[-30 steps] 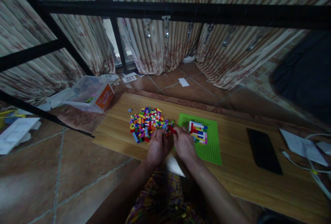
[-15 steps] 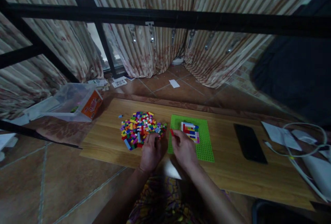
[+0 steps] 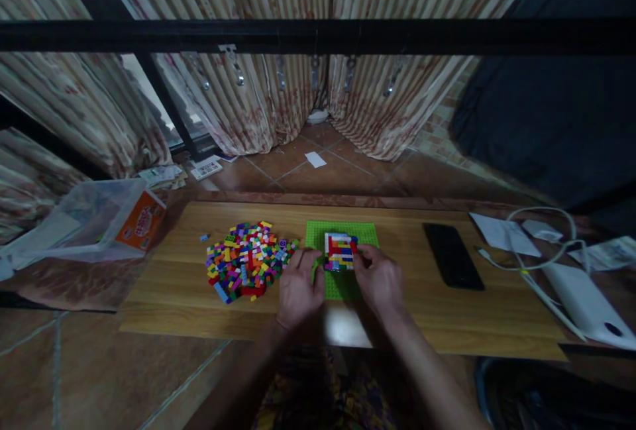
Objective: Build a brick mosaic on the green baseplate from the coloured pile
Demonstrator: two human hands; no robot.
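A green baseplate [image 3: 318,234] lies on the wooden board [image 3: 447,314] with a small multicoloured brick build [image 3: 338,250] on it. A heap of loose coloured bricks [image 3: 246,260] lies to its left. My left hand [image 3: 299,287] rests on the plate's left edge, fingers touching the plate beside the build. My right hand [image 3: 380,277] sits at the right side of the build, fingertips pressed against it. Whether a brick is pinched in the right fingers is hidden.
A black phone [image 3: 452,256] lies right of the plate, with papers, a white cable [image 3: 527,271] and a white device [image 3: 586,304] further right. A clear plastic box [image 3: 94,221] with an orange label sits on the floor at left. A black bar [image 3: 318,36] crosses overhead.
My right hand moved from the brick heap's edge, carrying a red brick, over to the build on the plate. My left hand followed onto the plate. The view swung left.
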